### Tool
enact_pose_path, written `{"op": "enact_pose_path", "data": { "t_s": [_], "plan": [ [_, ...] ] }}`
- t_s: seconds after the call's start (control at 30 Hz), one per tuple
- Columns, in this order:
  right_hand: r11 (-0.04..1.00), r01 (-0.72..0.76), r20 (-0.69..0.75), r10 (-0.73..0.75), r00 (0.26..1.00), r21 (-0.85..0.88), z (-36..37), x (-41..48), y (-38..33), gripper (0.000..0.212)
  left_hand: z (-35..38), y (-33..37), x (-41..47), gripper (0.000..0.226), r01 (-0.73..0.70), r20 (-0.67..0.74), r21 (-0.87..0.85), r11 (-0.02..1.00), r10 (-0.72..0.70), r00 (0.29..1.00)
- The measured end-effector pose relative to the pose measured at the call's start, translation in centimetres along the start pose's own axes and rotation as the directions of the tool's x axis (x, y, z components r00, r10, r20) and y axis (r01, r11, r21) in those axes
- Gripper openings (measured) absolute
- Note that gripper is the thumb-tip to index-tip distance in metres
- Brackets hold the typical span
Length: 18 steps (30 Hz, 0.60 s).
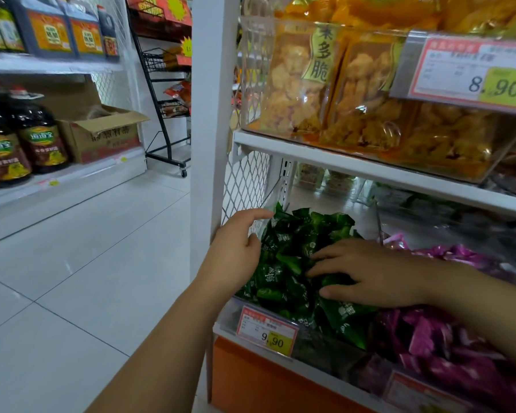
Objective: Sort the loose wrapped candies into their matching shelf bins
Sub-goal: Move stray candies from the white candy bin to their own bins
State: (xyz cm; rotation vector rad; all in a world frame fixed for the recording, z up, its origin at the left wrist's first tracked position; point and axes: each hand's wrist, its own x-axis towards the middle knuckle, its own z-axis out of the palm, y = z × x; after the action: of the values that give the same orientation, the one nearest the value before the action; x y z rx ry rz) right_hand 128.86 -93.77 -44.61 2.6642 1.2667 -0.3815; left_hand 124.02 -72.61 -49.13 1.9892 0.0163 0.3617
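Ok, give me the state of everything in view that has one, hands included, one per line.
green wrapped candies, heaped in the left bin.
purple wrapped candies, heaped in the neighbouring bin.
left hand, open, fingers relaxed, at the green heap's left edge.
right hand, open, fingers spread on the green heap.
cardboard box, flaps open.

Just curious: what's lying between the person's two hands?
A heap of green wrapped candies fills the gap between the left hand and right hand, as the head view shows.
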Motion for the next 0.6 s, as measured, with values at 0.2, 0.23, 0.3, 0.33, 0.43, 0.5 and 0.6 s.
{"op": "enact_pose_path", "data": {
  "t_s": [0.2,0.23,0.3,0.33,0.43,0.5,0.6],
  "plan": [
    [0.929,-0.019,-0.188,0.094,0.978,0.37,-2.7,3.2,1.2,0.052,0.6,0.1,0.8,0.047,-0.026,-0.075,0.037,0.999,0.029,0.997],
    [0.927,-0.019,-0.216,0.107,0.97,0.375,-3.2,4.8,1.9,0.049,0.7,0.2,0.8,0.047,-0.026,-0.079,0.033,0.999,0.028,0.996],
    [0.941,-0.068,-0.187,0.136,0.973,0.33,-3.5,8.3,3.2,0.05,0.8,0.1,0.8,0.045,-0.03,-0.08,0.044,0.999,0.034,0.996],
    [0.938,-0.115,-0.141,0.168,0.976,0.326,-3.3,9.9,3.9,0.052,0.8,0.0,0.8,0.045,-0.038,-0.076,0.048,0.998,0.042,0.996],
    [0.898,-0.213,-0.005,0.233,0.973,0.386,-2.1,13.3,5.9,0.064,0.6,-0.3,0.9,0.048,-0.088,-0.055,0.045,0.995,0.091,0.994],
    [0.898,-0.239,0.065,0.231,0.971,0.37,-1.7,14.4,6.4,0.073,0.5,-0.6,1.0,0.05,-0.139,-0.041,0.078,0.987,0.143,0.989],
    [0.941,-0.247,0.18,0.209,0.961,0.23,-1.9,14.7,6.2,0.077,0.7,-1.0,1.2,0.057,-0.186,-0.042,0.156,0.97,0.194,0.98]
  ]
}}
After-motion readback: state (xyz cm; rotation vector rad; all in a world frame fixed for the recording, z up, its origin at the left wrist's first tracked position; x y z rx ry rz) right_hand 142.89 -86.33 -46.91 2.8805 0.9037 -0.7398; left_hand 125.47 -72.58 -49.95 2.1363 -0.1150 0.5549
